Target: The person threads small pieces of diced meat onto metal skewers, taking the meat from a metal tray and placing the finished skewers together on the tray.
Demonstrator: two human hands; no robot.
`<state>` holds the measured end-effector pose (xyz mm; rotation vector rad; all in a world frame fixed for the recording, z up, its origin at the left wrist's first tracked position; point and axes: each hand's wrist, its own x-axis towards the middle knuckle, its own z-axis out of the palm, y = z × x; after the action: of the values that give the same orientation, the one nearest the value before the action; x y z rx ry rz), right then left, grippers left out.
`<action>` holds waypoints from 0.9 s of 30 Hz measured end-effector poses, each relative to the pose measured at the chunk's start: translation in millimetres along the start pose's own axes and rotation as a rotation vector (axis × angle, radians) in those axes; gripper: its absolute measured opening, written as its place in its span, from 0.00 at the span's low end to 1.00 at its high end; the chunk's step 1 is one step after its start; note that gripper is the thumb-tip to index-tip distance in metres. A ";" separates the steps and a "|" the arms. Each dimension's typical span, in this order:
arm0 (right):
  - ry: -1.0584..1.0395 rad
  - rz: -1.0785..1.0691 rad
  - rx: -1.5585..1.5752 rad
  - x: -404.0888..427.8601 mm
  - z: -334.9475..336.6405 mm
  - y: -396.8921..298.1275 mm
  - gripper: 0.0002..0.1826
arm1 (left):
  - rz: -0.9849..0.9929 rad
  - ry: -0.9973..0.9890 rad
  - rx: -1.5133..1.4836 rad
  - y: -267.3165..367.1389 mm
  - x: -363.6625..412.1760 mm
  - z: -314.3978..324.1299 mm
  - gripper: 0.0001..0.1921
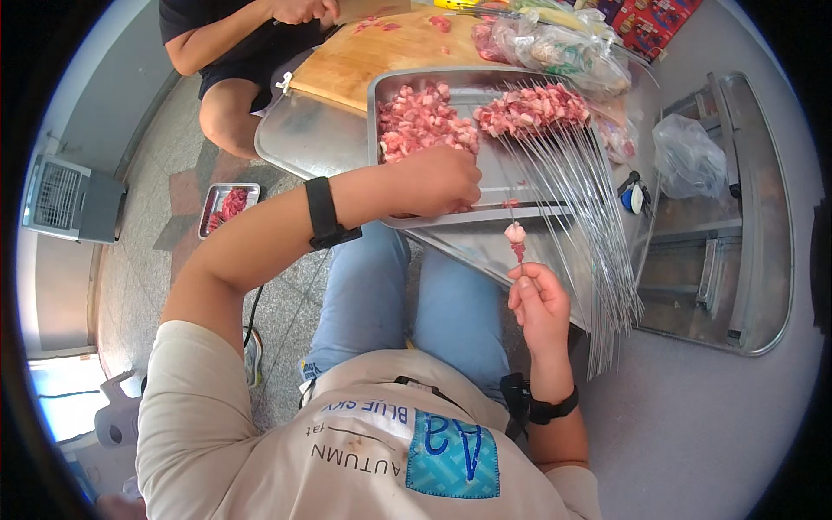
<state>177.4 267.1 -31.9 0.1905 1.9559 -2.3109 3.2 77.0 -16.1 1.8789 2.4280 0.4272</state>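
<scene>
My right hand (541, 304) pinches a metal skewer (512, 211) between thumb and fingers. A pale piece of meat (515, 233) and a darker red one sit on it just above my fingertips. My left hand (445, 179) reaches over the near side of a metal tray (491, 201), its fingers curled down by a heap of diced raw meat (426, 120). Whether those fingertips hold a piece is hidden. On the tray's right side lie many loaded skewers (585, 195); their meat ends (536, 110) are bunched together and the bare ends stick out over the near rim.
Beyond the tray, a person's hand (302, 10) is near a large blade (374, 10) over a wooden board (351, 58). Plastic bags (559, 52) crowd the table's back right. A folded metal-edged table (721, 214) leans at right; a small tray of meat (229, 209) stands on the floor.
</scene>
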 end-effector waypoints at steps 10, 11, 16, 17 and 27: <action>0.003 0.023 -0.008 0.7 4.1 -6.8 0.07 | 0.015 -0.065 0.087 -5.4 12.1 5.1 0.04; 0.000 0.024 -0.011 0.8 4.1 -7.3 0.07 | 0.014 -0.063 0.087 -6.8 10.1 5.0 0.04; 0.016 0.005 -0.019 1.2 -0.5 -6.0 0.07 | -0.198 0.112 -0.223 -6.4 2.6 -13.4 0.02; 0.019 0.006 -0.019 1.3 -0.4 -6.3 0.07 | -0.200 0.112 -0.223 -7.6 -1.3 -11.7 0.02; 0.013 -0.027 -0.066 3.0 18.3 -11.2 0.08 | -0.777 0.428 -1.695 20.6 -17.3 -32.2 0.07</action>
<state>172.1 250.8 -18.6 0.1748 2.0500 -2.2621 20.8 59.1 17.5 0.1266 1.4398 1.9400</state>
